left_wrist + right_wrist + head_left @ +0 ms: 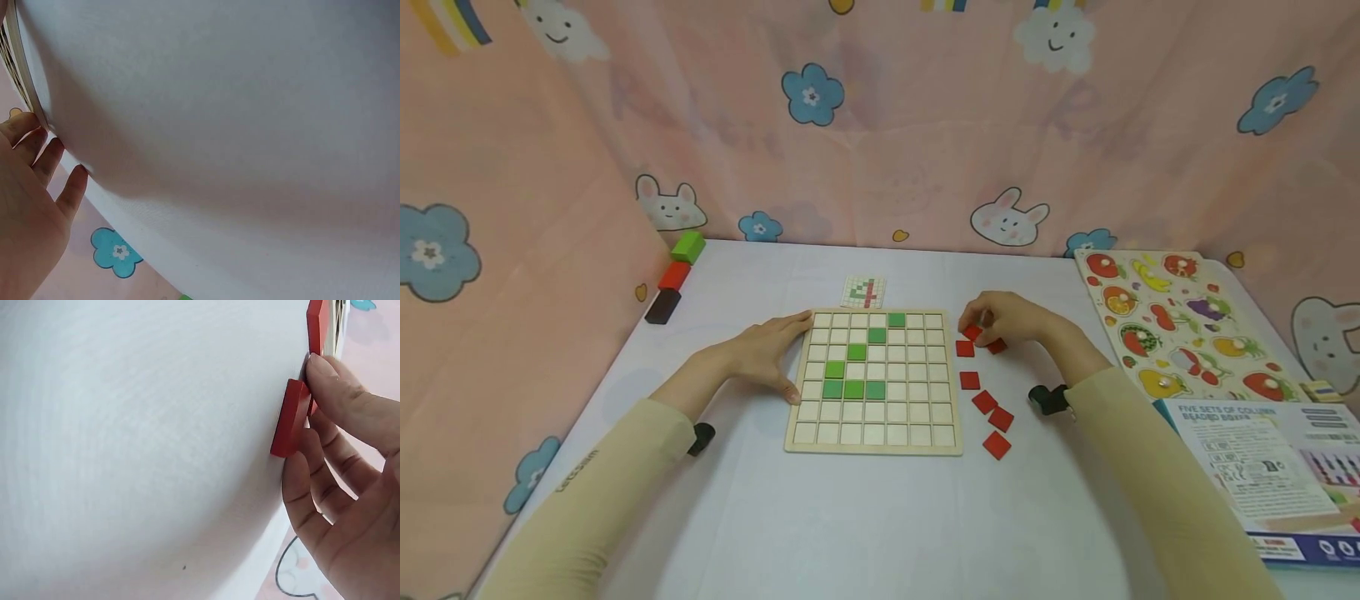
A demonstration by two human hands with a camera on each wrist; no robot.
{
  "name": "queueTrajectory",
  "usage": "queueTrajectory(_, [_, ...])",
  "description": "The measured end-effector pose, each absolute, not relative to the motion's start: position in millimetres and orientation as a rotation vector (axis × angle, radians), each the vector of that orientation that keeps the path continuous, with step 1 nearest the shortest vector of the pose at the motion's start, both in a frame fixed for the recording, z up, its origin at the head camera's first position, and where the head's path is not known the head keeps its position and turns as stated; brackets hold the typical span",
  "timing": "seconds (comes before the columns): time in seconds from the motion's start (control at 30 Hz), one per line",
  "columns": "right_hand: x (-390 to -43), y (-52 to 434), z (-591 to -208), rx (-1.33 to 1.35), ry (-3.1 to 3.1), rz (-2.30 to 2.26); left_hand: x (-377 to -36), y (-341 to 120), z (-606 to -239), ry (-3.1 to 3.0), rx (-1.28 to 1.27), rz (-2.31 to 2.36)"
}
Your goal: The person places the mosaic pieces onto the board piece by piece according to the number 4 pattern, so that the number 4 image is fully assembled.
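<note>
Leftmost on the table (850, 525) are three blocks (674, 276). Next, the left hand (748, 357), spread wide, touches the left edge of the grid board (872, 452), which carries seven green tiles (853, 389). Beyond its right edge lie red tiles (970, 381); there the right hand (1017, 319) pinches one red tile (972, 332).

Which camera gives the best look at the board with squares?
The head view: it looks down on the board, showing all its squares. The left wrist view catches only an edge; the right wrist view, just a sliver beyond a red tile.
</note>
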State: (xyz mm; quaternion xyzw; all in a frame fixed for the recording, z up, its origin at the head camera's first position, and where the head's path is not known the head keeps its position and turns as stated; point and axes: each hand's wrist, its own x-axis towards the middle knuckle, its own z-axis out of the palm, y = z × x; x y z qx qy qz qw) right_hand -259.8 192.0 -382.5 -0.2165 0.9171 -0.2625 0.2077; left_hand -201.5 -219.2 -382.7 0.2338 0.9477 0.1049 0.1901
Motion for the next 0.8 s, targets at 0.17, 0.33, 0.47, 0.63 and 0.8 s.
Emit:
queueTrajectory(0.17, [-259, 189, -381, -0.577, 2.628, -0.706, -201, -219, -382, 2.664, 0.652, 0.290])
queueTrajectory(0.33, [-257, 182, -379, -0.510, 2.688, -0.872, -201, -219, -382, 2.664, 0.652, 0.285])
queueTrajectory(0.47, [-255, 166, -376, -0.541, 2.700, -1.044, -201, -219, -381, 2.666, 0.645, 0.282])
queueTrajectory(0.63, [-252, 134, -376, -0.605, 2.637, -1.109, -200, -218, -380, 2.672, 0.639, 0.283])
queueTrajectory(0.8, [-247, 104, -378, -0.615, 2.616, -1.084, -199, -218, -380, 2.672, 0.641, 0.294])
